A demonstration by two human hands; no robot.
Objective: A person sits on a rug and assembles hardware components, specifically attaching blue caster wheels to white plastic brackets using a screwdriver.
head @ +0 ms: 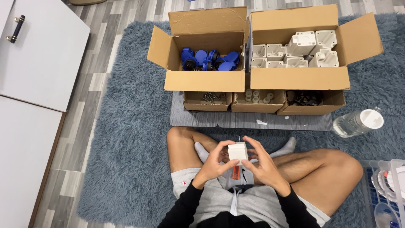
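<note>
Person sits cross-legged on rug (126,126), both hands over lap. Left hand (213,164) and right hand (263,166) closed around a small white box (238,152), one per side, fingers wrapped on its faces. Red-handled tool (236,172), likely a screwdriver, sits just below the box between the hands; which hand holds it, cannot tell.

To do this step well, my judgement: keep the box pinned square from both sides, tool in line with the part, work low over the lap so small bits don't drop into the shag pile.

Surface: blue-grey shag rug on grey plank floor (97,59). A flat grey mat (253,120) at the far rug edge carries three low trays: screws (209,100), pale round bits (255,99), dark bits (306,100). Behind them, two open cartons: blue connectors (209,60) left, white housings (297,52) right. Water bottle (356,122) lies near the mat's right end. White cabinet (38,55) on the left; clear bin (388,185) at lower right edge.
</note>
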